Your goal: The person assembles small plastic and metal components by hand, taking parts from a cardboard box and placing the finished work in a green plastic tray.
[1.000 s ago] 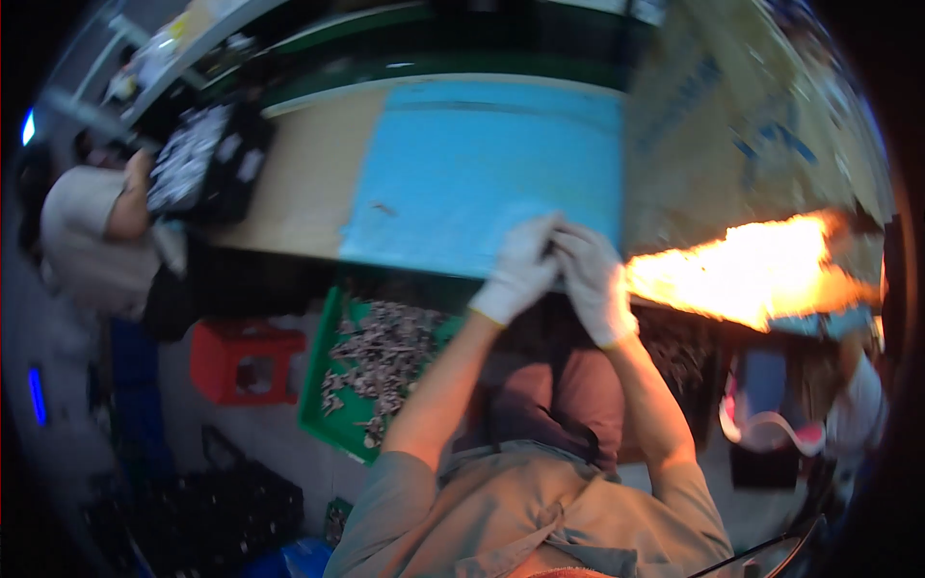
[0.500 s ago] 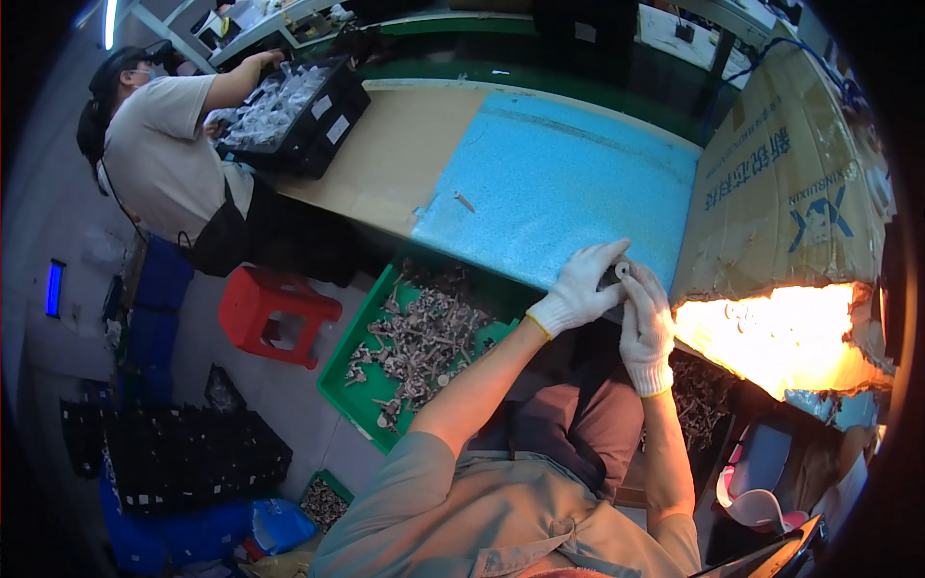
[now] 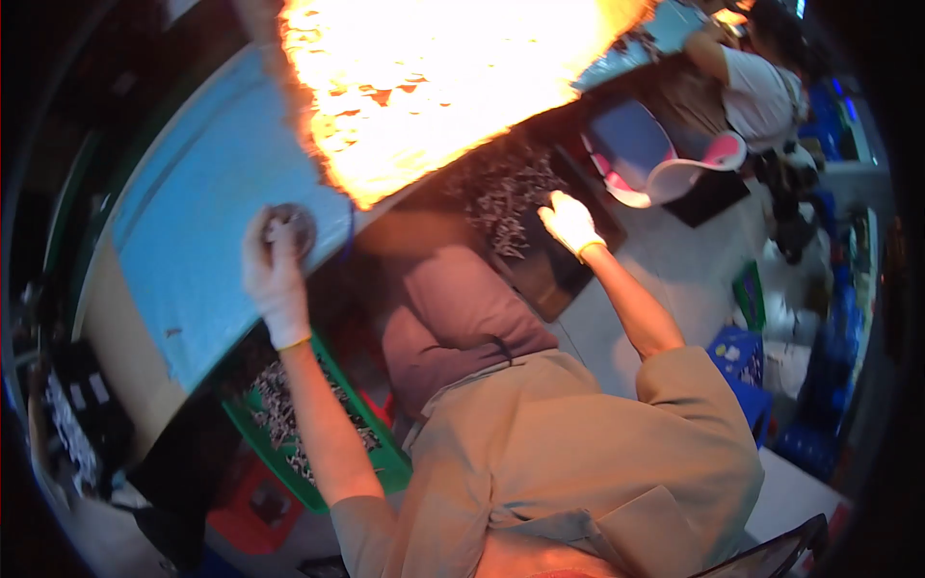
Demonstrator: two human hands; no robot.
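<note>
Foam sheet (image 3: 207,197), pale blue, covers the bench on the left, and the gloved left hand (image 3: 277,279) is at its near right side. That hand looks narrowed on 1 round dark grey metal piece (image 3: 306,231), thumb and fingers together; whether the piece is lifted or rests on the foam, I cannot tell. A firm pinch near the rim, kept over the foam, would seem to guard it best. Nearer, a green crate (image 3: 393,464) holds loose metal fittings (image 3: 273,409). Farther right, fierce orange-white glare (image 3: 453,82) hides detail; both gloves would do well to stay clear of it. Right of the knees, a dark tray (image 3: 568,289) bears a tangled heap of small metal parts (image 3: 511,197). The gloved right hand (image 3: 571,226) is just beside them, fingers slightly apart, with nothing visible inside; loose fingertips should suit such tangled pieces better than a full grab.
</note>
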